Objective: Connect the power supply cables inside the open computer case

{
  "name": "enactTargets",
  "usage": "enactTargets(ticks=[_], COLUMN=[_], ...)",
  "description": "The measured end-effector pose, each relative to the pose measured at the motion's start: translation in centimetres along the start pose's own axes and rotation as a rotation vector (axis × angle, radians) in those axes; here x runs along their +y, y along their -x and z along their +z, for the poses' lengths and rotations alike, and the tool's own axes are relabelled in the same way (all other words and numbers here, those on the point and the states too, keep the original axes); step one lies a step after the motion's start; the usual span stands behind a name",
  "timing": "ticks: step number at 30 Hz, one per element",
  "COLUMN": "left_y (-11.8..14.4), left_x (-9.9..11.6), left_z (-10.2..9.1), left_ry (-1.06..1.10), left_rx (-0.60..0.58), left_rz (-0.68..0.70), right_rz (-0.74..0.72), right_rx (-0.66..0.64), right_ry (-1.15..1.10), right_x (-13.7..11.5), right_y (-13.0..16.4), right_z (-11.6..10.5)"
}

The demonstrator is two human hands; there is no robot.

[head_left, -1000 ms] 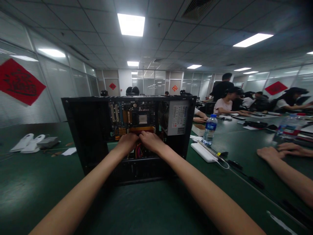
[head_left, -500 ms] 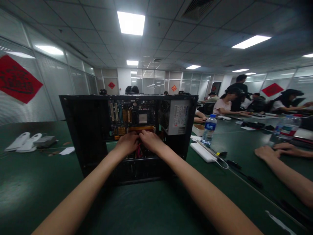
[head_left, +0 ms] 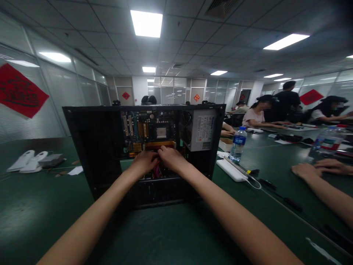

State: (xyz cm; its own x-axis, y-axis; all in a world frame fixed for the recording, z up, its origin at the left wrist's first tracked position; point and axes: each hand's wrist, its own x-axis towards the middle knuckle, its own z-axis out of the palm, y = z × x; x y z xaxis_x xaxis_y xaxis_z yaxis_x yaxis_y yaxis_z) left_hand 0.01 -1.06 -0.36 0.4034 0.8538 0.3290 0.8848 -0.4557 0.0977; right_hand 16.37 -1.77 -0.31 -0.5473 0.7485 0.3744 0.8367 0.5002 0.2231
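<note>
A black computer case (head_left: pixel 95 140) stands open-sided on the green table in front of me. Inside it are a motherboard (head_left: pixel 131 145) and, at the upper right, a silver power supply (head_left: pixel 204 129) with a fan. Both my hands reach into the middle of the case, close together below a yellow-orange slot strip (head_left: pixel 154 145) on the board. My left hand (head_left: pixel 145 162) is closed, fingers curled inward. Beside it my right hand (head_left: pixel 171 157) is closed too, its fingertips bent down. Red and pink cables (head_left: pixel 157 171) hang just under them. Whatever the fingertips hold is hidden.
To the right stand a water bottle (head_left: pixel 238 143), a small box (head_left: pixel 226 144) and a white power bank (head_left: pixel 231 170) with a cable. A co-worker's hands (head_left: pixel 311 171) rest farther right. White objects (head_left: pixel 27 162) and a grey block (head_left: pixel 51 160) lie at left.
My hands stay at nearly the same spot in the case, the fingers shifting slightly. The view has moved a little, and the standing person in black has moved right.
</note>
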Motion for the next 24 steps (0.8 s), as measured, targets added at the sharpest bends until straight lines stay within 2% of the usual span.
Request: enactTargets(ticks=[8,18,24], left_y=[0.28,-0.14,-0.45], left_x=[0.57,0.02,0.05], left_z=[-0.48,0.0,-0.12], left_ry=[-0.034,-0.085,-0.125], left_rx=[-0.025,-0.008,0.005], left_rz=[-0.02,-0.041,-0.043], right_rz=[-0.029,-0.076,-0.053], right_rx=[0.012,0.014,0.016], right_ry=[0.021,0.092,0.074], right_x=[0.21,0.31,0.35], right_y=[-0.44,-0.51,-0.46], right_z=[0.46,0.31,0.21])
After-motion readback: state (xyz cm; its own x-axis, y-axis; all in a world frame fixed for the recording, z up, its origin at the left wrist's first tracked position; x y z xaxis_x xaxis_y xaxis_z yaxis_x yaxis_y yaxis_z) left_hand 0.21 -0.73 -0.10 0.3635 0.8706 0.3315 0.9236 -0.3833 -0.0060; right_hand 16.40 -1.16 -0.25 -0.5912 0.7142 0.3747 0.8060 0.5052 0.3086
